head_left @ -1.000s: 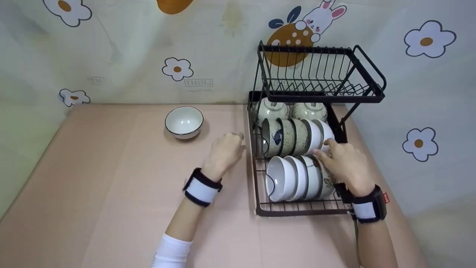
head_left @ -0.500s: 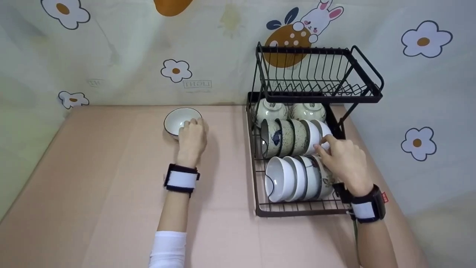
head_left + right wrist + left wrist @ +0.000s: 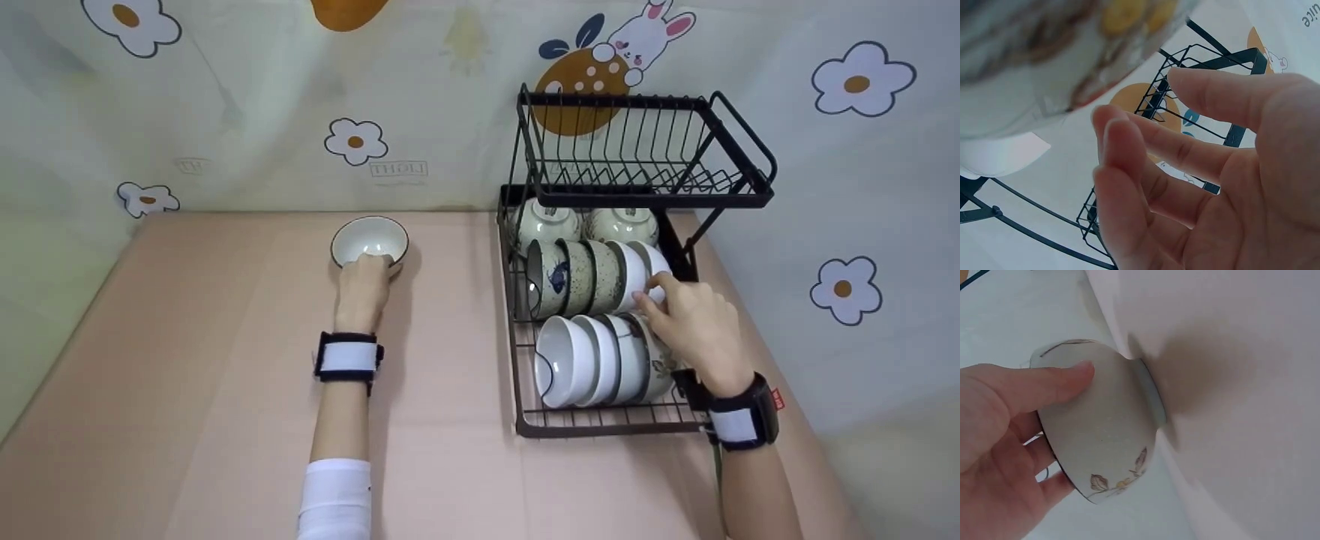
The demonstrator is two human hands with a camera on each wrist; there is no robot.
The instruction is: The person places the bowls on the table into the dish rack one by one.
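Note:
A white bowl (image 3: pixel 373 235) with a dark rim stands at the back of the table. My left hand (image 3: pixel 364 294) grips its near side. In the left wrist view the thumb presses the outside of this bowl (image 3: pixel 1109 419), which bears a painted leaf sprig, and the other fingers go over the rim to the inside. At the right side of the black dish rack (image 3: pixel 611 430), my right hand (image 3: pixel 699 330) hovers with its fingers loosely bent and nothing between them. Its fingertips are close to the rightmost white bowl (image 3: pixel 651 261) of the middle row.
Bowls on edge fill two rows of the rack's lower tier, including a speckled bowl (image 3: pixel 577 277) and a white bowl (image 3: pixel 559 360). Upside-down bowls sit behind, such as one bowl (image 3: pixel 549 223). An upper wire basket (image 3: pixel 637 199) overhangs the back. A patterned curtain (image 3: pixel 247 112) closes the far side.
My left hand has moved left and away from me, from beside the rack to the lone bowl, and has taken hold of its near rim. The right hand stays nearly still.

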